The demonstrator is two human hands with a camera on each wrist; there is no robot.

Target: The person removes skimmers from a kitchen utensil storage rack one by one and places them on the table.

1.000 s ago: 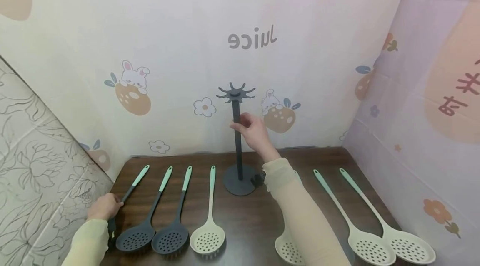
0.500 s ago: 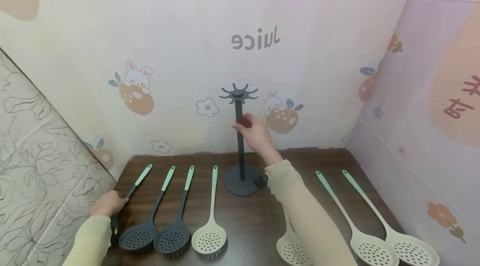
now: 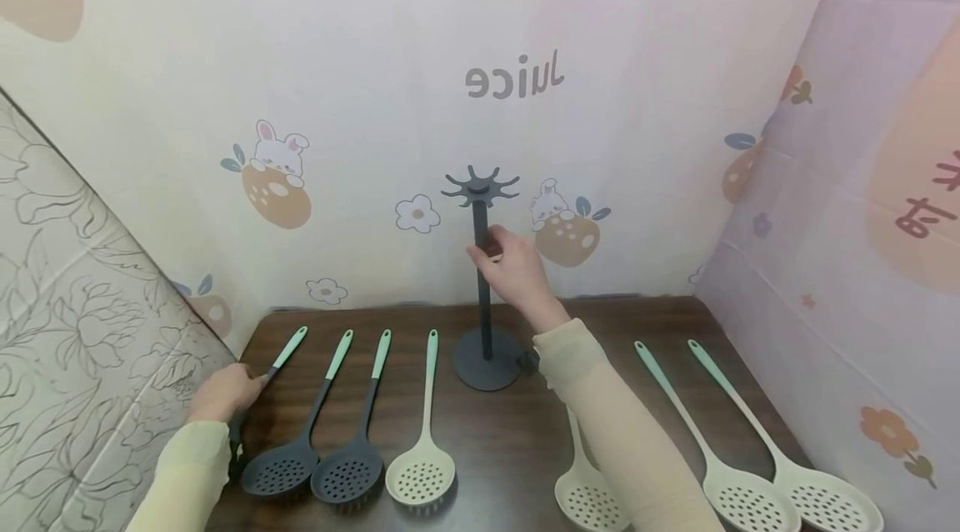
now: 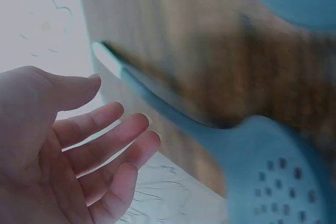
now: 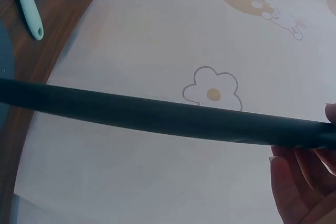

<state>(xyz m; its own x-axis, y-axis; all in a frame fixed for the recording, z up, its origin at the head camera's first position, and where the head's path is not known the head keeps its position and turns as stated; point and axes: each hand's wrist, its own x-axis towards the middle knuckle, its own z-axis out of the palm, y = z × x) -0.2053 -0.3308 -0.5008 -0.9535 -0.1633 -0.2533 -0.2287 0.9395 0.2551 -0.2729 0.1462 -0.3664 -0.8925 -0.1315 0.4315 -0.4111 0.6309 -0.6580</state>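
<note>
My left hand [image 3: 225, 393] is beside the handle of the leftmost dark skimmer [image 3: 287, 353], whose head is hidden behind the hand and sleeve. In the left wrist view, loosely bent fingers [image 4: 134, 129] hang apart from the nearest skimmer [image 4: 268, 177] and hold nothing. With thumb and fingers, my right hand [image 3: 521, 273] grips the upright pole of a dark utensil stand [image 3: 483, 307]. Several hooks spread from the stand's top, and its round base rests on the table. The right wrist view shows the pole [image 5: 157, 116] crossing, held by the right hand [image 5: 307, 182].
Two more dark skimmers [image 3: 348, 472] and a cream skimmer [image 3: 422, 474] lie left of the stand. To the right lie further cream skimmers [image 3: 750, 499], one partly under the right sleeve [image 3: 615, 424]. Printed cloth [image 3: 360, 98] backs the brown table [image 3: 502, 449].
My left hand has moved slightly up and right along the leftmost skimmer. My right hand keeps its grip on the pole. The head view has shifted a little.
</note>
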